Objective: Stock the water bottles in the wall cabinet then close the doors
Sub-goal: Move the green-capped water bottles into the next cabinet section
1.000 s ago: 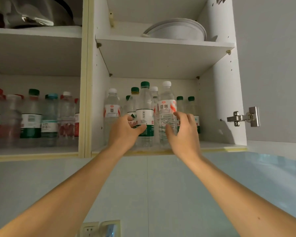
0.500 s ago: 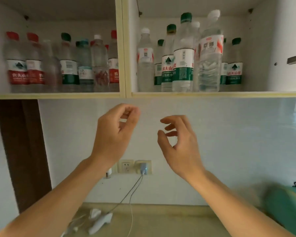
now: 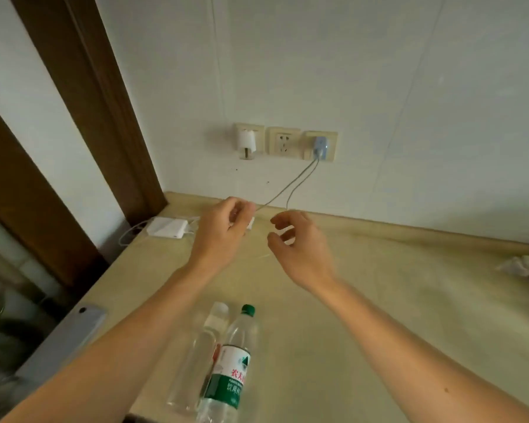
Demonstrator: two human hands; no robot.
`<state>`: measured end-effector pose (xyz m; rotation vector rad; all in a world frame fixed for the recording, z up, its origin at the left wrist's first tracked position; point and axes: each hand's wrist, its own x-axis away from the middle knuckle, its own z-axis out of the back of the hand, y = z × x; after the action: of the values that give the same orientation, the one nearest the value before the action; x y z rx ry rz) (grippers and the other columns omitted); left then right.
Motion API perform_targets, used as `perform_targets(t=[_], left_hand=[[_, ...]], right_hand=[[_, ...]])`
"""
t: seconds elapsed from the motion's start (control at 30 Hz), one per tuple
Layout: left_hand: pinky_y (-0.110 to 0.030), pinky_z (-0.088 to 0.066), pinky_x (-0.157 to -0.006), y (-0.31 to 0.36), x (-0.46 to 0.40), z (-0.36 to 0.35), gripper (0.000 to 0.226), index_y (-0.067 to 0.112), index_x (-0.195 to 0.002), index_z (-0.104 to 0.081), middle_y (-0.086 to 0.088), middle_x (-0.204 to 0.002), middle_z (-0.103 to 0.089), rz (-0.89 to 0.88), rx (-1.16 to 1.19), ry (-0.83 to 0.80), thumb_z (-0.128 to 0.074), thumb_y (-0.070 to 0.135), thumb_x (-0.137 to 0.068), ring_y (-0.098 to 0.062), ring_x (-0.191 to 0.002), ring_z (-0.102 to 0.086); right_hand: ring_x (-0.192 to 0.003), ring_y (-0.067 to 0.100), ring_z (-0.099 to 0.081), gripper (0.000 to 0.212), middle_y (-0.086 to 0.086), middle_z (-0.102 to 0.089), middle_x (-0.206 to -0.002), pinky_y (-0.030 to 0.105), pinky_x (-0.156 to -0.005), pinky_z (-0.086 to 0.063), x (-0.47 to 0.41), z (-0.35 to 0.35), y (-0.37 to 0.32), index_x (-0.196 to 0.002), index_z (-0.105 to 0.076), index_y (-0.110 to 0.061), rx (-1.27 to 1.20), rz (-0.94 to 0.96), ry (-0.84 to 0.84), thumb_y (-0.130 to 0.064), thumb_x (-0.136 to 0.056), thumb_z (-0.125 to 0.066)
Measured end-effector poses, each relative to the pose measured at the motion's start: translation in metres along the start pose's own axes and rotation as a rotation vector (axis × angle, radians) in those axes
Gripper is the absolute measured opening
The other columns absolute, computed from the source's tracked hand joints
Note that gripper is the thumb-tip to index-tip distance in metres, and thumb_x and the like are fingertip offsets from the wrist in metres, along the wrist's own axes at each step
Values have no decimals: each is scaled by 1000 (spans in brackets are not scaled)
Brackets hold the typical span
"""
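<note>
I see two bare arms reaching out over a pale yellow desk. My left hand hangs in the air above the desk with its fingers curled loosely, and it holds nothing that I can make out. My right hand hangs just beside it, a little lower, with the fingers and thumb bent and apart, and it holds nothing too. The two hands are near each other but do not touch.

Two water bottles stand on the desk close to me, between my arms. The green-cap bottle has a white and green label with red writing on it. The white-cap bottle is clear and stands just to its left, touching it or nearly so. Both bottles are well below my hands. The wall cabinet is not in the picture.

On the wall behind the desk there is a row of three sockets. A white plug sits in the left one and a blue plug sits in the right one. Two thin grey cables run down from the blue plug toward my hands. A white charger block lies on the desk at the back left corner. A crumpled white thing lies far off at the right edge, and a dark brown door frame goes up the left side
</note>
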<state>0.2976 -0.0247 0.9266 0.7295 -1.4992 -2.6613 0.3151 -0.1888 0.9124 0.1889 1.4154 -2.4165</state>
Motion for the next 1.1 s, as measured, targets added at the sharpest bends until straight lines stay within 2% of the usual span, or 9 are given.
perform_targets(t=[0.1, 0.17, 0.23, 0.33, 0.43, 0.63, 0.77, 1.0, 1.1], left_hand=[[-28, -55, -74, -64, 25, -6, 21, 20, -105, -68, 8, -97, -69, 178, -179, -118, -62, 39, -98, -1, -81, -63], [-23, -48, -75, -105, 45, -5, 34, 18, -118, -65, 2, -113, -67, 356, -320, -261, -67, 42, -94, -6, -90, -61], [-29, -48, -87, -135, 65, -1, 50, 15, -128, -61, -4, -126, -63, 519, -377, -403, -72, 44, -89, -15, -106, -60], [-32, -48, -96, -162, 88, 7, 71, 13, -139, -53, -5, -137, -58, 721, -352, -509, -76, 49, -83, -19, -118, -57], [-38, -52, -97, -174, 101, 9, 79, 13, -142, -50, -2, -136, -58, 875, -222, -529, -81, 49, -78, -19, -116, -57], [-40, -54, -99, -181, 105, 1, 71, 10, -137, -57, -4, -128, -65, 865, -225, -566, -86, 35, -77, -20, -111, -64], [-35, -53, -97, -174, 103, -10, 68, 11, -133, -61, -3, -126, -66, 804, -281, -621, -84, 41, -76, -19, -111, -63], [-36, -58, -88, -141, 97, -58, 51, 18, -106, -75, 2, -103, -75, 677, -201, -687, -69, 58, -74, -15, -95, -70], [-40, -58, -91, -118, 93, -89, 37, 21, -111, -74, 2, -104, -75, 618, -123, -704, -73, 44, -81, -14, -97, -70]], right_hand=[[-85, 4, -61, 27, -9, -60, -108, 11, -64, -42, 16, -29, 36, -116, -64, -25, 68, -173, -145, -22, -89, -64], [-92, 17, -64, 29, -3, -62, -109, 27, -73, -52, 30, -47, 56, -119, -63, -21, 51, -328, -255, -20, -90, -64], [-95, 24, -64, 32, 3, -61, -110, 44, -86, -57, 45, -65, 71, -123, -61, -16, -7, -489, -346, -18, -92, -64], [-96, 21, -64, 41, 4, -60, -111, 45, -91, -58, 65, -87, 87, -133, -54, -14, -61, -665, -452, -21, -94, -66], [-105, 23, -64, 58, 5, -60, -118, 43, -94, -57, 74, -106, 96, -145, -44, -15, -75, -763, -516, -25, -94, -68], [-99, 21, -67, 64, 7, -63, -118, 44, -88, -61, 80, -133, 102, -143, -45, -9, -175, -884, -476, -26, -88, -74], [-101, 24, -67, 67, 6, -63, -113, 46, -89, -60, 88, -131, 110, -138, -48, -11, -188, -914, -390, -28, -82, -80], [-95, 26, -71, 62, 8, -71, -104, 49, -87, -60, 96, -75, 139, -127, -61, -11, -241, -959, -159, -23, -74, -89], [-91, 22, -71, 66, 5, -71, -102, 40, -78, -61, 96, -39, 148, -132, -58, -10, -281, -942, -82, -18, -74, -89]])
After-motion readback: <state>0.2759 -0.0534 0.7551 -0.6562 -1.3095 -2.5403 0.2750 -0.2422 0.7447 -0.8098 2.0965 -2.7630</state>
